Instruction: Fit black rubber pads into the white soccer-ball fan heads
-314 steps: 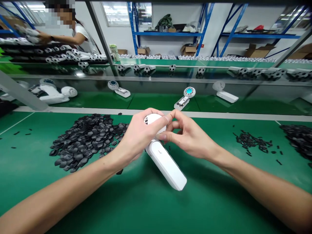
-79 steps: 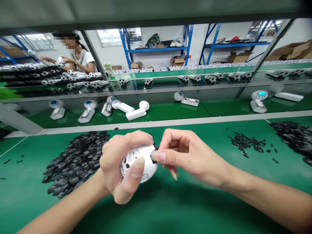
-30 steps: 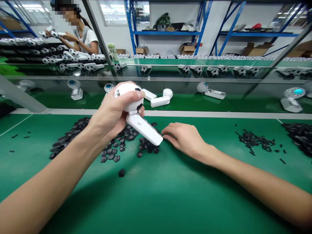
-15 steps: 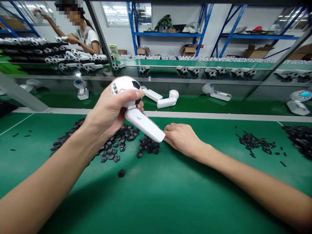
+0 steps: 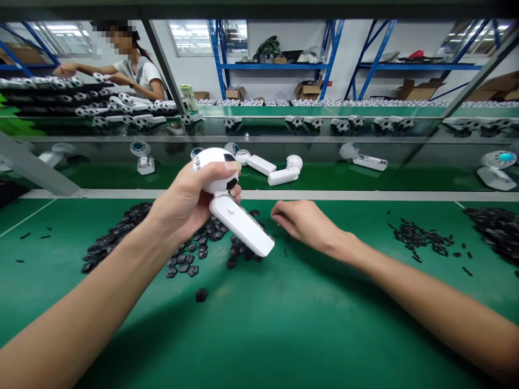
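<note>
My left hand (image 5: 188, 202) grips a white football-patterned ball fan (image 5: 213, 165) with a white handle (image 5: 241, 226) slanting down to the right. Some black patches show on the ball, and its far side is hidden. My right hand (image 5: 302, 221) hovers over the green mat, fingers loosely curled, with nothing visible in it. It is nearest the handle's lower end and a heap of black hexagonal patches (image 5: 203, 237). One loose patch (image 5: 201, 295) lies apart, nearer me.
Black strips (image 5: 421, 235) and a darker heap (image 5: 492, 229) lie on the right of the green mat (image 5: 259, 329). Beyond a grey edge strip, white fans stand on a lower shelf. A co-worker (image 5: 138, 70) handles fans at upper left, before blue racks holding cartons.
My right hand has lifted off the mat and drawn slightly back from the handle. My left hand and the fan have dropped a little lower.
</note>
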`<state>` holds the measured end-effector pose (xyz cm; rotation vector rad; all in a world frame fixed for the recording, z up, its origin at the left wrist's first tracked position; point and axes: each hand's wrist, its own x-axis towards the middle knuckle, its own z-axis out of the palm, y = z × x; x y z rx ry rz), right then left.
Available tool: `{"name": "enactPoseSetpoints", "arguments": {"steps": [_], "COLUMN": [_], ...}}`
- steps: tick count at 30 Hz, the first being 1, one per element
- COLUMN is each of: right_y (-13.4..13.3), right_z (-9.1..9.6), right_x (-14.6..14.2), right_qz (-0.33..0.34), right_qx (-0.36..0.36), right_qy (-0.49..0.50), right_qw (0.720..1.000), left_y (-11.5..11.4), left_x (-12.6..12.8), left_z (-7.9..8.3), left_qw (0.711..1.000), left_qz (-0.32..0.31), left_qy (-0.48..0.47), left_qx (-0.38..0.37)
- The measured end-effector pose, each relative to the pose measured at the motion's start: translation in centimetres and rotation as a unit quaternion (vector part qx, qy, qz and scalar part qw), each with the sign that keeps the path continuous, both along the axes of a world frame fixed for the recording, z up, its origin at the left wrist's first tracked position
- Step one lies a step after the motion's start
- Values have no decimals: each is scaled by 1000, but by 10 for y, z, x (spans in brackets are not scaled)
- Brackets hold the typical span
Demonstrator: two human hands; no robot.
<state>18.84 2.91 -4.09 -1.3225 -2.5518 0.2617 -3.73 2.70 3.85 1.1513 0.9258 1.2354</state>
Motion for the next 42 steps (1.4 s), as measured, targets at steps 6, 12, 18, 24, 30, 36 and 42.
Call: {"name": "enactPoseSetpoints", "arguments": {"steps": [6, 12, 18, 24, 30, 36, 42], "right_y": [5, 1, -3, -7, -7, -7, -7], "right_z": [19, 21, 28, 30, 28, 28, 31], "right_x": [15, 15, 14, 13, 12, 10, 12], "right_qz": [-33, -28, -40, -28, -21, -12, -17], "right_qx": [1, -31, -39, -24, -13, 1, 28], "right_qy": [249, 298, 336, 332, 331, 330, 339], "right_qw": [968, 954, 940, 943, 943, 944, 940], "left_y": [-13, -33, -41, -35, -20, -15, -13], "left_x": [14, 25, 28, 16, -9, -11, -13], "left_z": [-12, -28, -23, -4, 3, 4, 9], "left_qw": [998, 989, 954, 893, 858, 867, 903], "left_qz": [-70, -126, -158, -149, -193, -252, -250], "left_qy": [3, 69, 222, 391, 473, 429, 349], "left_qx": [3, 14, 126, 163, 55, 16, 18]}}
